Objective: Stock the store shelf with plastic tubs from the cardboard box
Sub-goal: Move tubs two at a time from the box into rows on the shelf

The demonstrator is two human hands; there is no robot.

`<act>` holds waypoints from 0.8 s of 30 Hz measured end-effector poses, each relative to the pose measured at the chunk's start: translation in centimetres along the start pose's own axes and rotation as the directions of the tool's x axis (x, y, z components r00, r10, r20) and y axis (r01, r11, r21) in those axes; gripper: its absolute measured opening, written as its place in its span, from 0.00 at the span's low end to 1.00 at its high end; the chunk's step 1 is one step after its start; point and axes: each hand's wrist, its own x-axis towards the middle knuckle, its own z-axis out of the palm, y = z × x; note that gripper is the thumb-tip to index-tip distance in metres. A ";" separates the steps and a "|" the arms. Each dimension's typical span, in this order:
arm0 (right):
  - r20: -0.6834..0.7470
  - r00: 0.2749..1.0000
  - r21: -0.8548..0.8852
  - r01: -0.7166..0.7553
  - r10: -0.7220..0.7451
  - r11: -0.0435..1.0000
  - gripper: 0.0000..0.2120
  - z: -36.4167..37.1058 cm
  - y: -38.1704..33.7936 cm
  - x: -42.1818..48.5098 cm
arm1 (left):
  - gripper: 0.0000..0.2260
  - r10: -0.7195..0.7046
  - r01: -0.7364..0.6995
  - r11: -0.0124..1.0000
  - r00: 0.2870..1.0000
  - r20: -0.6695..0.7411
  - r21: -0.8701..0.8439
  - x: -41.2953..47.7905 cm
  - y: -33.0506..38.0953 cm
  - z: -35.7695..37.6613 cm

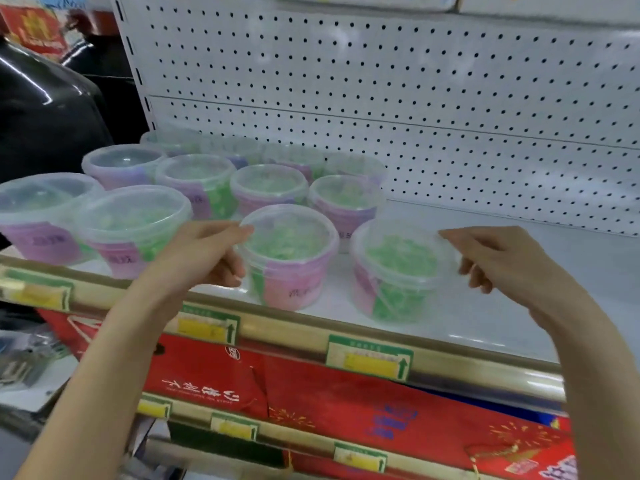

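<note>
Nearest to us, two bare forearms are rising from the bottom edge, cut off below the elbow and passing in front of two gold-coloured metal rails (284, 330). Those rails are carrying six green-and-yellow paper price tags (370, 358), three apiece, and red printed cartons (346, 407) are lying between them, their white lettering too blurred for us to read. The left hand (207, 252) is tilting up and rightward, its fingers (239, 230) lying over the lid edge of the pink-fronted clear plastic tub (294, 271) and its thumb curling against the wall below, so it is pinching that rim. The right hand (498, 261) is angling up and leftward, one fingertip (446, 233) touching the right lid edge of the green-fronted clear plastic tub (398, 271) while the other fingers are curling loosely beside its wall; through the motion blur we are failing to tell whether it is gripping or merely touching. Both tubs are standing upright near the front of the white metal shelf (502, 306), just beside each other. Counting the round clear plastic tubs (197, 181) of green pieces, we are reaching twelve: four along the front, four in the middle row, four at the back, that last row showing only as faint lids and the far-left front one being cut by the frame edge. Behind them a white perforated back panel (381, 81) is standing, and a glossy black rounded object (41, 105) is showing at far left, too cropped to name.
</note>
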 end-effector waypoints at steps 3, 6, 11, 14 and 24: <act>-0.181 0.963 -0.205 0.161 -0.199 0.965 0.10 0.3 -0.9 -1.7 | 0.23 0.211 -0.130 0.868 0.970 -0.119 0.480 -0.2 -0.2 -0.8; -0.064 0.941 -0.258 0.307 -0.333 0.916 0.20 2.5 -2.7 -3.5 | 0.29 0.542 -0.309 0.661 0.827 -0.150 0.684 -1.4 0.5 -0.5; -0.067 0.929 -0.520 0.278 -0.363 0.808 0.27 6.6 -2.5 -4.0 | 0.31 0.647 -0.653 0.419 0.702 0.297 0.631 -1.2 0.7 2.5; -0.121 0.924 -0.556 0.239 -0.362 0.796 0.27 7.5 -2.5 -4.2 | 0.32 0.599 -0.685 0.376 0.694 0.401 0.624 -0.3 0.1 2.1; -0.063 0.938 -0.484 0.270 -0.341 0.832 0.23 7.3 -3.0 -3.8 | 0.22 0.399 -0.697 0.521 0.709 0.581 0.493 2.3 0.9 -6.3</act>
